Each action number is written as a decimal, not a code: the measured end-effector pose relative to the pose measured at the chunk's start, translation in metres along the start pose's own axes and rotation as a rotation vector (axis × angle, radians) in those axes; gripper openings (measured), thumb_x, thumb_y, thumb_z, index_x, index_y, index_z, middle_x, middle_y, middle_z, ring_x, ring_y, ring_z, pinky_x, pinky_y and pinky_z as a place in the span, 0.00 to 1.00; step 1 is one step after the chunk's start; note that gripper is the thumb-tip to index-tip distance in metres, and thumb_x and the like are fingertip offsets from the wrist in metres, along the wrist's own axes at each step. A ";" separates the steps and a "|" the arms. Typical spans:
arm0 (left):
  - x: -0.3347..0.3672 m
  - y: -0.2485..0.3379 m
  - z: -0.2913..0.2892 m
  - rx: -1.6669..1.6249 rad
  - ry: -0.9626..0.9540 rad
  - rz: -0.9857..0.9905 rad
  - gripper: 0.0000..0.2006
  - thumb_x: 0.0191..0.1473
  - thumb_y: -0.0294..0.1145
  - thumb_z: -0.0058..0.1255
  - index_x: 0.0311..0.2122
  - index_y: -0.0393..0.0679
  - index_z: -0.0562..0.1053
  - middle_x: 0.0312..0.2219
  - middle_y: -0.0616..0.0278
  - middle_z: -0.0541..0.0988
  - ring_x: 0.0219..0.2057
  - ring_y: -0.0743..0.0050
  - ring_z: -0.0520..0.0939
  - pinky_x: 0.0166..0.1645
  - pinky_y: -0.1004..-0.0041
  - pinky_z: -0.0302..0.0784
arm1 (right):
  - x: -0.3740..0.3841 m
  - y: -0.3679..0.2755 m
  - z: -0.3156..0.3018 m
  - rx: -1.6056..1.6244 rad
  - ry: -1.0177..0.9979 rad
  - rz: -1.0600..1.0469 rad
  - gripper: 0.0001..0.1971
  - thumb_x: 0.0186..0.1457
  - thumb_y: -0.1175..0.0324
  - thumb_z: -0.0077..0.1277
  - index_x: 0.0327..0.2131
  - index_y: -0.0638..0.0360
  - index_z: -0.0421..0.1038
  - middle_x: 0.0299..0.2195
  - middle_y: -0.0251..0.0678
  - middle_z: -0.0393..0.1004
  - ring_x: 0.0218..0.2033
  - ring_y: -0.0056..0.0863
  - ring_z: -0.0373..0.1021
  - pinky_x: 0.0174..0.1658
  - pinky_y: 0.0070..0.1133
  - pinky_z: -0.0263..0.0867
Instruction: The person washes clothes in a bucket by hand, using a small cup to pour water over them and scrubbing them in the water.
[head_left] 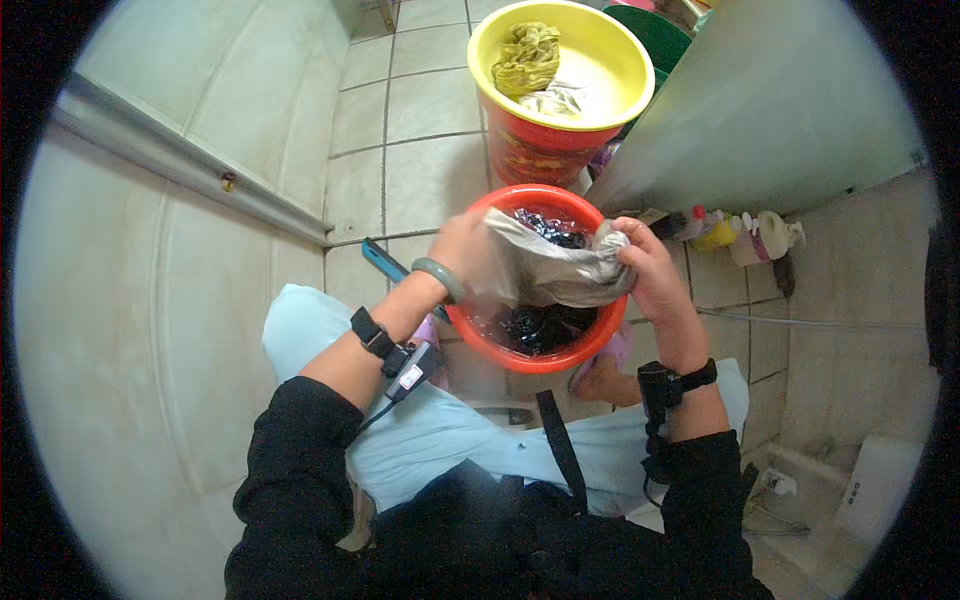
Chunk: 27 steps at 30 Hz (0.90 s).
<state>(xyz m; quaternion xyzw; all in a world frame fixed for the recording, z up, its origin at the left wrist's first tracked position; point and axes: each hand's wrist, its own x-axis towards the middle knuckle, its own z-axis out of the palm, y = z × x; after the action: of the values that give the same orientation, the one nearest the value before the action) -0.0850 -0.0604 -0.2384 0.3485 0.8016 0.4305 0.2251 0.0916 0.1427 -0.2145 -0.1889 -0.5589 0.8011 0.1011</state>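
Black sleeves [300, 440] are pushed up to the elbows over pale blue trousers [450, 440]. The left wrist wears a green bangle [440, 277] and a black strap [372, 333] carrying a small device [410, 372] with a cable. The right wrist wears a black strap with a dark device [662, 385]. A black strap [560, 440] hangs from the chest.

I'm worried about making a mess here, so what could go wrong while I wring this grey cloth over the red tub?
1. Both hands, left hand and right hand, twist the grey cloth near the rim of the red tub; drips may land on the tiled floor and make it slippery.
2. Splashes could wet the wrist device and its cable.
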 end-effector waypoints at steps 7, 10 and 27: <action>0.003 0.008 -0.024 -0.619 0.033 -0.081 0.10 0.53 0.29 0.39 0.37 0.40 0.71 0.32 0.69 0.73 0.35 0.82 0.71 0.42 0.79 0.66 | -0.004 0.021 -0.001 -0.538 -0.020 0.021 0.10 0.53 0.71 0.46 0.40 0.61 0.67 0.36 0.28 0.69 0.37 0.17 0.64 0.42 0.16 0.61; -0.001 0.004 -0.025 -0.350 -0.181 -0.029 0.09 0.47 0.28 0.41 0.35 0.41 0.70 0.29 0.69 0.71 0.32 0.81 0.70 0.38 0.79 0.66 | -0.004 0.033 -0.007 -0.705 -0.040 0.058 0.10 0.50 0.72 0.46 0.38 0.61 0.68 0.34 0.29 0.69 0.35 0.18 0.64 0.40 0.17 0.62; -0.041 -0.014 0.014 0.677 -0.912 -0.030 0.17 0.43 0.41 0.53 0.35 0.38 0.75 0.33 0.43 0.77 0.37 0.47 0.77 0.43 0.61 0.73 | 0.006 0.003 -0.015 -0.314 0.259 -0.168 0.16 0.49 0.80 0.40 0.44 0.61 0.65 0.35 0.30 0.71 0.35 0.18 0.67 0.41 0.16 0.62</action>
<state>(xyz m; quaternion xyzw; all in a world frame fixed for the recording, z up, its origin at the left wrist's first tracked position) -0.0540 -0.0894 -0.2552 0.5405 0.7212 -0.0479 0.4305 0.0928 0.1567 -0.2226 -0.2564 -0.6731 0.6619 0.2076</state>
